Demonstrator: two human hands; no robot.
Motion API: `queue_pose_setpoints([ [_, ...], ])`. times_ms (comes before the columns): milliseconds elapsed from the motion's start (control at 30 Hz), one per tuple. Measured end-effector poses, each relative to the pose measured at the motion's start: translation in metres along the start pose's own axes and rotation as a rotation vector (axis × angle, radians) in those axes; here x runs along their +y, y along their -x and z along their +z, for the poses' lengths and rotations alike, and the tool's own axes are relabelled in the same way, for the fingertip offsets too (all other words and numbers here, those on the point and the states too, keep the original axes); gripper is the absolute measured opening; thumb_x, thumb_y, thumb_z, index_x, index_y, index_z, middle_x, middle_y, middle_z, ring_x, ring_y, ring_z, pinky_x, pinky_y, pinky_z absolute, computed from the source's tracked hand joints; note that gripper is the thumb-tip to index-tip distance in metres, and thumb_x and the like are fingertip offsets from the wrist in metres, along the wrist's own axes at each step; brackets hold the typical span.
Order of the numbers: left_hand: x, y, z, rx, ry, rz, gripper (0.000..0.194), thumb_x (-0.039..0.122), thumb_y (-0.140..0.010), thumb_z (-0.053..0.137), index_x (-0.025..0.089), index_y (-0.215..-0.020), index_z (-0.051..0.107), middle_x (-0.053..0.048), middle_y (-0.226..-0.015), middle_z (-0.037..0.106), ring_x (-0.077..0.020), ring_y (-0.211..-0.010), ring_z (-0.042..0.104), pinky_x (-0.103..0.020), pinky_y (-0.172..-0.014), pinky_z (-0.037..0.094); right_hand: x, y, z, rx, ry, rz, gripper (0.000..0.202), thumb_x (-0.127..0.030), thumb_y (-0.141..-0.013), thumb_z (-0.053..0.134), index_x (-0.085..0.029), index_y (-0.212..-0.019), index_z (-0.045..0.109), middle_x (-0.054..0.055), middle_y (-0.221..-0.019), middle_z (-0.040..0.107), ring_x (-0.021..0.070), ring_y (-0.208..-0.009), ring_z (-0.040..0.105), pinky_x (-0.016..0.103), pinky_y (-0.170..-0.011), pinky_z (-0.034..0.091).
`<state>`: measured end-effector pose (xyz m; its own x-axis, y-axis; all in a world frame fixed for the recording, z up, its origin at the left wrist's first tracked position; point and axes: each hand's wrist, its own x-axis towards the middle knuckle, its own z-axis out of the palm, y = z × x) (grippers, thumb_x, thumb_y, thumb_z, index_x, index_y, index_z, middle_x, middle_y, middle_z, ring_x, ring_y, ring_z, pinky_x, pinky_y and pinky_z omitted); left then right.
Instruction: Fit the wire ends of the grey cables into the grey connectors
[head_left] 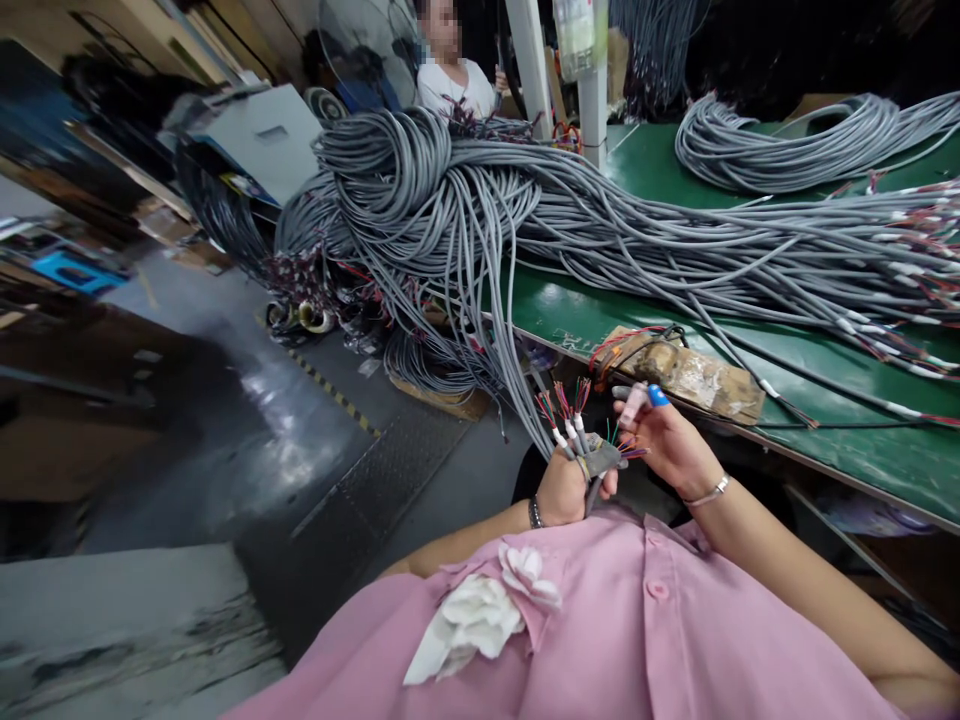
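My left hand [566, 488] is closed around several grey cables near their ends, with grey wrapping on its thumb. Thin red, green and purple wires [574, 400] fan out above white collars at the cable ends. To the right, my right hand [660, 435] is raised close to the wire tips, fingers bent, with blue and pinkish tape on its fingertips. Whether it pinches a wire is too small to tell. From the left hand the cables run up to a large grey cable bundle [465, 210] draped over the table's edge.
A green table [862, 445] bears long grey cables and a coiled bundle [787, 155]. A worn wooden block [675, 375] with wires lies at its near edge. A person [457, 85] is behind the cables. White posts stand beyond.
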<state>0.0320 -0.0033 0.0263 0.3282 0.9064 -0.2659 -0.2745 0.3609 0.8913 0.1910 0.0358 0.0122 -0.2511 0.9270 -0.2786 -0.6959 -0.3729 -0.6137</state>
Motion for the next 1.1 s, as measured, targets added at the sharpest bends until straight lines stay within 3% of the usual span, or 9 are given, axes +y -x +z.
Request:
queue_pose_setpoints([
  [133,0.001,0.000,0.005,0.082,0.000,0.047,0.032,0.042,-0.075,0.065,0.013,-0.062,0.061,-0.001,-0.048,0.056,-0.0080,-0.040,0.046,-0.021,-0.041,0.033,0.003,0.001,0.000,0.048,0.087,-0.083,0.024,-0.042,-0.081,0.064,-0.019,-0.086,0.067,0.001,-0.075,0.064,0.0109,-0.062,0.055,0.023,-0.055,0.044],
  [233,0.001,-0.003,0.008,0.115,-0.011,0.048,0.030,0.042,-0.073,0.067,0.014,-0.064,0.061,0.000,-0.048,0.056,-0.0081,-0.040,0.046,-0.021,-0.041,0.033,0.003,0.003,0.000,0.056,0.101,-0.074,0.034,-0.052,-0.082,0.059,-0.020,-0.086,0.066,0.002,-0.076,0.065,0.0111,-0.060,0.055,0.024,-0.055,0.045],
  [333,0.001,-0.004,0.008,0.109,-0.045,0.052,0.035,0.045,-0.072,0.067,0.014,-0.060,0.060,-0.001,-0.048,0.055,-0.0080,-0.040,0.046,-0.021,-0.042,0.034,-0.002,0.007,-0.002,-0.056,0.153,0.045,0.045,-0.062,-0.078,0.057,-0.019,-0.086,0.067,0.004,-0.078,0.066,0.0128,-0.063,0.057,0.025,-0.056,0.048],
  [500,0.000,-0.002,0.000,0.030,-0.154,0.049,0.041,0.048,-0.074,0.066,0.013,-0.053,0.058,-0.002,-0.048,0.056,-0.0089,-0.043,0.048,-0.022,-0.045,0.038,-0.017,0.016,-0.009,-0.140,0.385,0.205,0.032,-0.047,-0.074,0.071,-0.017,-0.083,0.068,0.005,-0.075,0.067,0.0144,-0.065,0.061,0.026,-0.059,0.049],
  [633,0.000,0.001,-0.005,-0.052,-0.249,0.008,0.041,0.049,-0.072,0.067,0.013,-0.054,0.059,-0.003,-0.049,0.057,-0.0095,-0.045,0.050,-0.022,-0.048,0.041,-0.024,0.018,-0.007,-0.211,0.546,0.173,0.019,-0.032,-0.074,0.073,-0.015,-0.079,0.068,0.003,-0.069,0.066,0.0109,-0.059,0.057,0.022,-0.056,0.045],
  [733,0.001,0.002,-0.007,-0.078,-0.283,-0.028,0.039,0.049,-0.072,0.068,0.013,-0.058,0.061,-0.003,-0.050,0.058,-0.0095,-0.046,0.050,-0.022,-0.048,0.041,-0.026,0.017,-0.003,-0.246,0.633,0.152,0.017,-0.030,-0.074,0.072,-0.014,-0.078,0.069,0.002,-0.069,0.067,0.0110,-0.058,0.057,0.024,-0.057,0.046],
  [933,-0.001,0.001,-0.008,-0.343,-0.296,-0.198,0.039,0.047,-0.070,0.070,0.011,-0.055,0.063,-0.005,-0.051,0.059,-0.0102,-0.046,0.050,-0.023,-0.049,0.039,-0.018,0.019,0.007,-0.288,0.770,0.089,0.016,-0.026,-0.064,0.078,-0.015,-0.071,0.070,0.002,-0.068,0.068,0.0138,-0.061,0.059,0.026,-0.061,0.047],
  [1100,-0.002,0.002,-0.012,-0.247,-0.183,-0.204,0.039,0.045,-0.069,0.071,0.010,-0.054,0.063,-0.005,-0.048,0.057,-0.0082,-0.042,0.046,-0.021,-0.044,0.032,-0.016,0.022,-0.011,-0.232,0.638,0.107,0.020,-0.033,-0.076,0.070,-0.014,-0.083,0.071,0.004,-0.075,0.069,0.0129,-0.064,0.059,0.026,-0.064,0.048],
])
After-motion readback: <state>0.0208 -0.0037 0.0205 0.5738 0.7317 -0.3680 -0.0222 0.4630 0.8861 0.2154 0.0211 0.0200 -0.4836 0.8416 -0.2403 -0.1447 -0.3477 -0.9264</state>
